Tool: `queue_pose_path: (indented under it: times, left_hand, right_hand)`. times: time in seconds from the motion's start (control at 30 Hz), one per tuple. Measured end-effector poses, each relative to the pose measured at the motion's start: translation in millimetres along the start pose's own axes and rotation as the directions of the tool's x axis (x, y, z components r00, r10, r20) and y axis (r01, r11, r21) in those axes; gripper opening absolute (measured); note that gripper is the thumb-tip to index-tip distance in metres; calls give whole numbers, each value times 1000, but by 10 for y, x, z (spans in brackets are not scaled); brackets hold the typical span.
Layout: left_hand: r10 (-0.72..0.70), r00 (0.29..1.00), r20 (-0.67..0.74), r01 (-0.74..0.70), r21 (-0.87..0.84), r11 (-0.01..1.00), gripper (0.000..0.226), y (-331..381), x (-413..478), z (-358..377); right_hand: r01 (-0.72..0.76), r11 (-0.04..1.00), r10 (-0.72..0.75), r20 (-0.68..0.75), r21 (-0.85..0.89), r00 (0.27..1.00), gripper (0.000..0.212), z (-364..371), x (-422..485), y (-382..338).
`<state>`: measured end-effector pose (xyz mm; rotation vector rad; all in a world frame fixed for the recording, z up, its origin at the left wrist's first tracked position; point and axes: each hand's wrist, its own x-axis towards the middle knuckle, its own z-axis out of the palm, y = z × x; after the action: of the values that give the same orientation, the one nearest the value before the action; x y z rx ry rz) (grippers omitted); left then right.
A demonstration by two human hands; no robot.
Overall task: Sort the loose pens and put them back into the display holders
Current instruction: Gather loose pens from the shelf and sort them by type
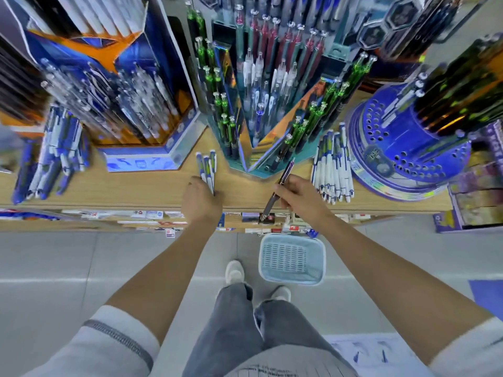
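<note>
Wooden counter [122, 186]: left hand [200, 198] grips three blue-white pens [208, 170]; right hand [296, 195] pinches one dark pen [284, 175] (pile [333, 170] beside, count unclear). One basket [292, 258] on floor [81, 254].

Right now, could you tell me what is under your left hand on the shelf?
Three white and blue pens lie on the wooden shelf, far ends sticking out past the left hand, which holds them. Their near ends are covered by the hand.
</note>
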<state>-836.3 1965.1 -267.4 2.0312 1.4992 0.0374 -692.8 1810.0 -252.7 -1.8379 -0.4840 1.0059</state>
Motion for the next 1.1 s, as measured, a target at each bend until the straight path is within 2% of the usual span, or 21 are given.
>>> queue_pose_path:
  times: [0.13,0.23,0.33,0.47,0.6,0.67,0.8,0.93,1.0,1.1]
  left_hand:
    - [76,996,43,-78,46,996,31,20,-7,-27]
    - [72,996,49,-73,16,997,31,47,-59,-56]
    - [27,996,88,-14,-151,988,21,31,-168,-61]
    - [17,995,100,16,-322,947,21,-29,-470,42]
    - [93,994,53,-62,-419,906,14,8,-903,226]
    - [160,983,89,-100,-473,875,11,123,-1094,352]
    - [240,948,209,-83,-567,820,9,536,-1296,580]
    - [233,931,280,29,-696,717,7,1061,-1336,734]
    - [248,924,290,28,-700,714,8,1273,-1282,816]
    - [259,923,284,18,-706,708,9,1513,-1149,921]
  right_hand:
    - [-16,1000,16,-36,6,999,12,24,-21,1]
    - [-7,998,9,-35,66,999,11,24,-64,6]
    - [20,997,-19,-12,75,1000,14,-7,-155,9]
    - [36,996,-33,-38,81,999,17,-128,-294,28]
    - [62,998,-60,-58,33,997,13,-370,-412,109]
    - [60,998,-59,-58,11,997,8,-535,-441,198]
    - [54,997,-59,-109,-47,992,18,-906,-471,355]
    - [78,995,-89,-181,-65,980,15,-1283,-507,397]
    - [85,993,-100,-213,-78,972,12,-1416,-495,387]
    - [93,993,-109,-235,-78,966,17,-1504,-419,353]
